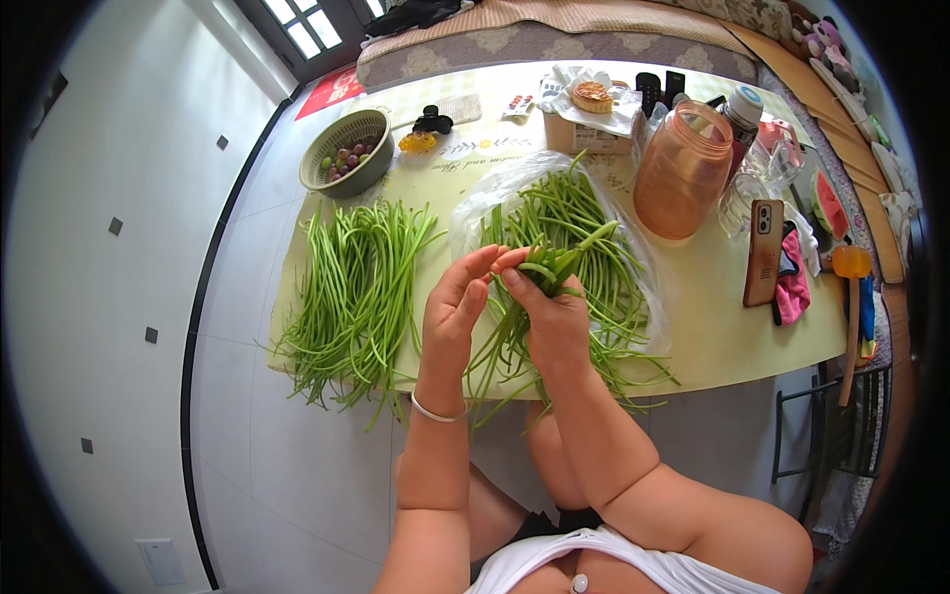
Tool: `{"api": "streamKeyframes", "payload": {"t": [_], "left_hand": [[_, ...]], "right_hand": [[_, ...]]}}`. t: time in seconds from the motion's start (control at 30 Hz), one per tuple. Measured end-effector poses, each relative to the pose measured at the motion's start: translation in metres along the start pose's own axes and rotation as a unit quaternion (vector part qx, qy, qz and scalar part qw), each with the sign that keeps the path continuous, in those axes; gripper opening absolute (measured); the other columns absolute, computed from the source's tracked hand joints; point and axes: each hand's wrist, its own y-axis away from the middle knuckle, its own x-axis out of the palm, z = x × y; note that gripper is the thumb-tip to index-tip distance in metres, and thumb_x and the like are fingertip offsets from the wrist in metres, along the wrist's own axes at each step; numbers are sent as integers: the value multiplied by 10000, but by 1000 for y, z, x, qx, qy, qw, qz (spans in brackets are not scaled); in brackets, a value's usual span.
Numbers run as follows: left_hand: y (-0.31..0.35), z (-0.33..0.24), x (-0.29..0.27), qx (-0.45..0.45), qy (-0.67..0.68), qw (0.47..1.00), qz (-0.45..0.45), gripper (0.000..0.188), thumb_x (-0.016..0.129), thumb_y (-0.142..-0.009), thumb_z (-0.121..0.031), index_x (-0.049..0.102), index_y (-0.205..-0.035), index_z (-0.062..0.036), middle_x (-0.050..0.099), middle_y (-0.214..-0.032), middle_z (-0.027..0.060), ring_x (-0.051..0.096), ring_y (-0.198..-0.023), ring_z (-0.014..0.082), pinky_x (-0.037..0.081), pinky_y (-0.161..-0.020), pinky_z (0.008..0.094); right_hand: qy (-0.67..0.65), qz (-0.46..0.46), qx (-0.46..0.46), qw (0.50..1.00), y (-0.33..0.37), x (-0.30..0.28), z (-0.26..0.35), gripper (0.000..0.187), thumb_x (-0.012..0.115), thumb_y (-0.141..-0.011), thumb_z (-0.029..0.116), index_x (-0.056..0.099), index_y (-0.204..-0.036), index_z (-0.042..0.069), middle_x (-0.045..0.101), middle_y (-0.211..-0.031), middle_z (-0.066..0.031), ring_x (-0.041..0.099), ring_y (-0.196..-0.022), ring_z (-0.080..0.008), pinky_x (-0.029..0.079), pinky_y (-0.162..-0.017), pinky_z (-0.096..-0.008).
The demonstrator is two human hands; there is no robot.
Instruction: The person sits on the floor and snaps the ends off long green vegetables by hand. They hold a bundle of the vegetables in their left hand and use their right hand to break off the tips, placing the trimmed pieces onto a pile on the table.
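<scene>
Both bare arms of the seated person, as I see them, reach forward and converge. The left forearm [432, 445] stands nearly straight, its wrist [443, 374] in line with it. The left hand [452, 307] is loosely cupped, palm turned inward, fingers [461, 269] together and gently bent, thumb [473, 300] raised apart from them. The right forearm [618, 426] slants inward from a bent elbow [648, 487], the upper arm [737, 520] angled outward. The right hand [560, 315] is curled in a grip, thumb [521, 284] pointing toward its opposite. Fingertips of both hands lie very close; I cannot tell whether they touch.
</scene>
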Motion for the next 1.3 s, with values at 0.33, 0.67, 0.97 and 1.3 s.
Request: {"api": "streamKeyframes", "payload": {"t": [0.33, 0.67, 0.97, 1.3], "left_hand": [[10, 2, -6, 9, -183, 982, 54, 490, 654, -637, 9, 579, -1121, -23, 629, -1034, 70, 592, -971, 170, 460, -869, 315], [9, 18, -27, -46, 133, 984, -112, 129, 507, -881, -29, 568, -991, 3, 607, -869, 88, 602, -762, 194, 510, -715, 315], [8, -16, -64, -50, 320, 937, -134, 424, 510, -939, -179, 458, -1325, -13, 429, -564, -10, 446, -493, 107, 459, -556, 303], [28, -55, -106, 29, 377, 915, -141, 239, 493, -940, -148, 598, -1081, 13, 414, -538, -12, 412, -467, 103, 435, -533, 292]], "right_hand": [[187, 95, -28, 977, 1, -2, -17, 293, 683, -814, 55, 633, -1102, 42, 455, -1387, -112, 342, -1335, -262, 290, -1075, -370], [287, 184, 18, 940, 2, 2, -10, 536, 673, -826, 169, 482, -1284, -32, 497, -1297, -204, 506, -1181, -282, 407, -977, -349], [744, 61, -57, 662, -2, -29, -23, 314, 660, -823, 257, 641, -1008, 4, 428, -1361, -262, 364, -1282, -412, 254, -1066, -534], [783, 33, -57, 619, -8, -39, -32, 341, 627, -843, 225, 607, -1048, -47, 470, -1332, -189, 409, -1237, -339, 278, -1055, -516]]}}
